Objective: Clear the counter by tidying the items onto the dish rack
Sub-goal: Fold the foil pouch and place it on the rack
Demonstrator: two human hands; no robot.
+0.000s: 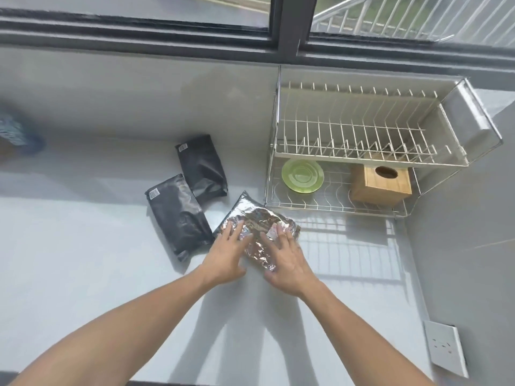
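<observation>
A crinkled silver foil packet [257,218] lies on the pale counter [83,246] just left of the dish rack's front corner. My left hand [227,253] rests on its left edge with fingers spread. My right hand [284,260] lies on its right side, fingers spread over the foil. Two black pouches lie to the left: one near [178,215], one further back [202,165]. The white wire two-tier dish rack [367,160] stands at the right. Its lower tier holds a green plate [302,175] and a wooden box [380,182].
A grey wall and a dark window frame [250,37] run behind the counter. At the far left edge sits a blurred blue and white object [16,132]. A white wall socket [446,348] is on the right wall near the counter's front.
</observation>
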